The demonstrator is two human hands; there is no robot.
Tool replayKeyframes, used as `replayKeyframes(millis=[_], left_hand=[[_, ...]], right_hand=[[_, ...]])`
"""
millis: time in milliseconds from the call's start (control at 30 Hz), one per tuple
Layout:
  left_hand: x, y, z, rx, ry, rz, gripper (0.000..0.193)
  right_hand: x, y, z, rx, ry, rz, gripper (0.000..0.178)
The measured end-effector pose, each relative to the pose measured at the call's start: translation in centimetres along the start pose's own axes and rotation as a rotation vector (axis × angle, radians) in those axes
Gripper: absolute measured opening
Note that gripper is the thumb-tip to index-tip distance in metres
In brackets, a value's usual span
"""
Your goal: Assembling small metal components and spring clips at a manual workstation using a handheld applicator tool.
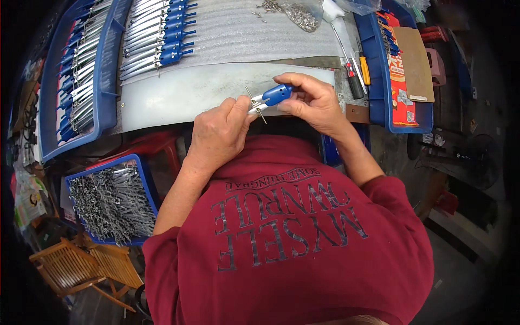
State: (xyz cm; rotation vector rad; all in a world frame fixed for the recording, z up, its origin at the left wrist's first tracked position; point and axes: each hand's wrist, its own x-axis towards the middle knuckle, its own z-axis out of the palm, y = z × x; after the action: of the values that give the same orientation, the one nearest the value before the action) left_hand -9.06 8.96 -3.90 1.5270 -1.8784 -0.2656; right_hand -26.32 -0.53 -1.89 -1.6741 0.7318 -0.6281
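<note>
Over the near edge of the work surface, both hands hold one blue-headed metal piece point(277, 95) that looks like a drawing compass. My left hand point(219, 130) is closed around its silver legs, which are mostly hidden in the fist. A thin metal rod point(261, 115) sticks out crosswise beside that hand's fingers. My right hand point(318, 105) pinches the tip of the blue head between thumb and fingers. A row of similar blue-and-silver pieces point(168, 38) lies side by side on the foam sheet point(233, 38) beyond the left hand.
Small metal parts point(300, 16) lie heaped at the back. Screwdrivers point(364, 70) rest at right, near a blue tray point(382, 81) with cardboard. A blue tray point(103, 70) of similar pieces stands at left; below it, a blue bin point(142, 170) holds silver legs. A wooden chair point(65, 265) stands lower left.
</note>
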Motion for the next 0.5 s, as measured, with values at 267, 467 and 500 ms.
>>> replayKeyframes(millis=[267,467,500], left_hand=[[-0.1,0.7,-0.5,0.027,-0.039,0.063,0.025],[-0.2,1.1,-0.5,0.072,-0.046,0.091,0.026],[-0.2,1.2,-0.3,0.025,-0.040,0.082,0.028]], right_hand=[[1.1,-0.2,-1.0,-0.484,-0.223,-0.489,0.033],[0.6,-0.3,-0.6,-0.493,-0.228,-0.445,0.031],[0.6,-0.3,-0.5,-0.485,-0.228,-0.474,0.031]])
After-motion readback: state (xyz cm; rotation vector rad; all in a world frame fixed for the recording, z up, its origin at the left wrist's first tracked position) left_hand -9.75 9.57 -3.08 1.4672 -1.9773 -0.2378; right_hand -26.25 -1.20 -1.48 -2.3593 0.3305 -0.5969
